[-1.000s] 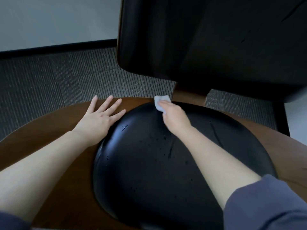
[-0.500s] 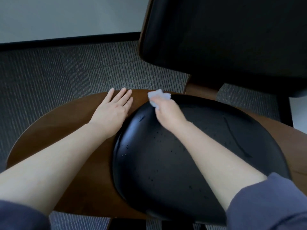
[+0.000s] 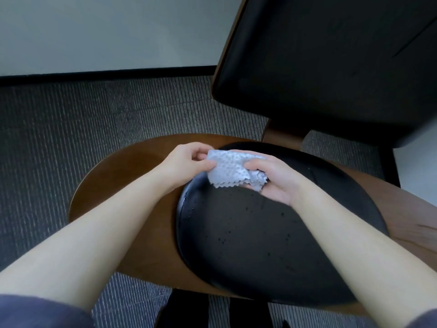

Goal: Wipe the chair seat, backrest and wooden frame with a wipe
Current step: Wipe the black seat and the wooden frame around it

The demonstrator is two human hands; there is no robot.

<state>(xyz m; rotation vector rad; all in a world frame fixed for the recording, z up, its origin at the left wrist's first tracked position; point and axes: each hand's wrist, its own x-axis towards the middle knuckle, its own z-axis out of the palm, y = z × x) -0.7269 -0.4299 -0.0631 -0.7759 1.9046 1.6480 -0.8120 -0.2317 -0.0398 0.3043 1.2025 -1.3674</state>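
The wipe [image 3: 230,168] is up off the chair, held between both hands above the far-left rim of the seat [image 3: 260,245]. Nearest the person, the black seat pad is dotted with droplets, so I judge the seat only partly wiped. Just beyond, the right hand [image 3: 276,178] cups the bunched bulk of the wipe, palm up, thumb pressed on top and fingers curled beneath. The left hand [image 3: 186,162] pinches the opposite upper corner between thumb and fingers, so the sheet is stretched between them. Its long axis runs left to right, with the scalloped edge hanging toward the person. This looks like refolding for a fresh face. The right hand carries most of the wipe and sits directly over the pad, so it is better placed to press down next. The wooden frame [image 3: 123,185] curves under and left of the left hand. The backrest [image 3: 331,67] rises farther off to the right.
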